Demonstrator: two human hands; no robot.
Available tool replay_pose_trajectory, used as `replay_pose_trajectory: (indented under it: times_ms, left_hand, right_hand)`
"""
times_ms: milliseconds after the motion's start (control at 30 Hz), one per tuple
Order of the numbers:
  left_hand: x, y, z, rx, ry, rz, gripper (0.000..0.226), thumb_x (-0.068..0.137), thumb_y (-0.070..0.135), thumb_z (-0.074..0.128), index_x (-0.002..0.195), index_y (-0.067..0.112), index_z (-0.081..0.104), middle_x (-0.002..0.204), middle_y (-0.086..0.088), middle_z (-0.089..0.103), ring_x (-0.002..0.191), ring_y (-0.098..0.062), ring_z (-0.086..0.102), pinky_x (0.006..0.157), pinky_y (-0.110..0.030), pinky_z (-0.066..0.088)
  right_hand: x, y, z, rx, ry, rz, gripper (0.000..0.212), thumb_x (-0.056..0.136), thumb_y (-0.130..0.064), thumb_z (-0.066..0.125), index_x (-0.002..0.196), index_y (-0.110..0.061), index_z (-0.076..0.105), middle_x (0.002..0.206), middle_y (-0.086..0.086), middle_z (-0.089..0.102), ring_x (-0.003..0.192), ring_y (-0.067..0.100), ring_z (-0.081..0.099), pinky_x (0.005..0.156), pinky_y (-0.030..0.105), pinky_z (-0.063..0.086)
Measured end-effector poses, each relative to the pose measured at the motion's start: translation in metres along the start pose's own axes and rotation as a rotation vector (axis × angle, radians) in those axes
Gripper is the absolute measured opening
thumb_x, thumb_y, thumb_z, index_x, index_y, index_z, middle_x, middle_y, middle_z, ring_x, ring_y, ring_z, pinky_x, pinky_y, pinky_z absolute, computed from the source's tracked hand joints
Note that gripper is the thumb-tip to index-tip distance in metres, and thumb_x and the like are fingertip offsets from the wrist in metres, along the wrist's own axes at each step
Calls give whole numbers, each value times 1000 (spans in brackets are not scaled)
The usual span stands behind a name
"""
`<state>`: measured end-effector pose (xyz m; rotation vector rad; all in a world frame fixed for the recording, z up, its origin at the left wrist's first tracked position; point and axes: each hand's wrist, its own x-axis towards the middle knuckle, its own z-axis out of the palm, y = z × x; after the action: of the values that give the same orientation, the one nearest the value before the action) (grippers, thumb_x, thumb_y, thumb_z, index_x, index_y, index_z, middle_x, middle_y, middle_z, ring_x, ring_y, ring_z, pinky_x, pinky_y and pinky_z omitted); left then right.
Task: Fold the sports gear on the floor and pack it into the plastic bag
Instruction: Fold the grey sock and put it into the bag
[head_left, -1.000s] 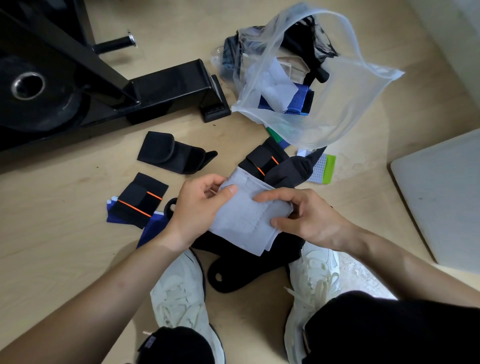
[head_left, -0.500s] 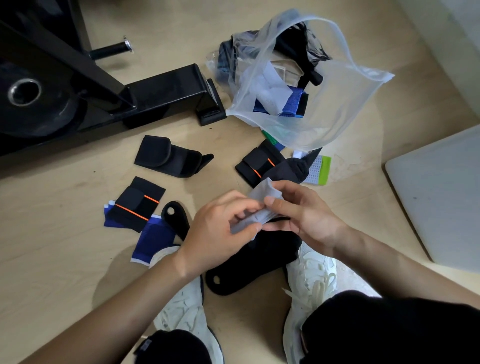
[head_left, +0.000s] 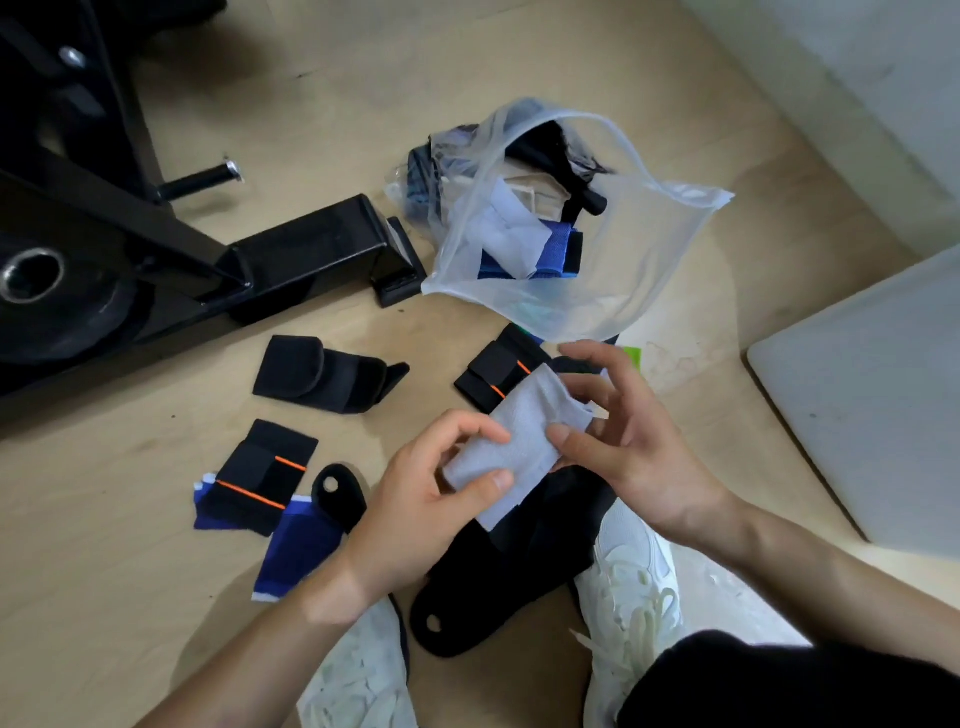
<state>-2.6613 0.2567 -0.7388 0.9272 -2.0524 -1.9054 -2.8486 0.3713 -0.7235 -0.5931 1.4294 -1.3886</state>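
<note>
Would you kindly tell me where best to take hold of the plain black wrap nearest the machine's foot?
The black wrap lies flat; its left end is doubled over and thick, its right end tapers to a thin tail. I would pinch the thick end from above.

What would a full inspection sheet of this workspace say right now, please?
Surface: wooden floor, gear scattered over it.
Job's things: grey cloth partly folded between the hands; plastic bag open, holding blue, white and black pieces; orange-striped black wraps, folded black wrap, blue wristband and black strap lie unpacked.
Clutter: nothing seen.
Grips: left hand and right hand both pinch the grey cloth.
Cables: nothing seen.
Surroundings: black gym machine base upper left; white board right; white shoes below.
</note>
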Motion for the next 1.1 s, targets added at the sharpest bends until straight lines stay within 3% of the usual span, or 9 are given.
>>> replay_pose_trajectory:
  times_ms: [133,233,367,467,633,700,867,967,1100]
  left_hand:
    - [17,26,-3,69,99,57,28,86,15,77,105,33,69,95,6,70,83,-16,66,72,-33,56]
    - [30,49,-9,234,112,152,31,85,9,78,105,32,70,93,19,69,86,-6,65,73,-15,48]
    - [44,77,-17,589,231,439,29,86,17,76,113,21,71,115,14,66,106,-6,63,89,-24,50]
    - [62,84,-31,861,404,624,28,84,19,76,112,15,73,123,-3,64,107,-26,60,91,-39,49]
    - [87,78,-42,994,434,420,43,85,26,77,126,23,66,137,-9,51,109,-30,55,83,-45,50]
    - [92,75,-42,934,406,402,44,87,24,75,130,21,64,129,-5,54,97,-24,60,76,-42,54]
    - [102,76,-40,863,400,461,58,85,15,77,139,13,57,116,-4,56,82,-22,60,70,-47,58]
    - [105,79,-39,840,399,498,65,83,12,79,142,11,54,116,-4,55,79,-18,59,69,-46,59]
    - [105,77,-39,761,420,537,64,82,8,79,142,10,55,117,-5,56,79,-11,57,72,-37,59]
  right_hand:
    - [3,-19,-11,-315,-82,-176,52,90,3,68,134,-22,58,130,0,56,115,20,61,88,38,58]
    - [10,-37,-18,-419,-71,-225,37,86,2,73,118,-16,69,118,10,53,107,23,60,86,35,59]
    - [25,-51,-27,-398,160,-282,28,81,-7,78,107,-17,72,111,6,60,93,32,62,78,51,58]
    - [38,-53,-32,-317,405,-277,27,81,-11,79,104,-24,72,115,7,64,93,30,67,84,51,57]
    - [77,-37,-28,-375,555,-240,31,85,-12,75,111,-28,69,121,-1,62,89,19,66,84,33,56]
    - [106,-26,-28,-420,538,-235,37,85,-13,74,118,-27,66,122,2,59,88,17,64,85,34,56]
    - [176,-20,-36,-883,223,-71,59,88,-24,70,142,-13,49,134,14,53,125,28,51,101,21,38]
    - [205,-17,-40,-1226,50,78,52,94,-44,57,138,-17,49,132,16,52,126,34,45,104,37,34]
    - [234,-16,-47,-1577,-40,193,72,88,-70,42,147,-30,32,143,18,39,131,41,37,109,49,31]
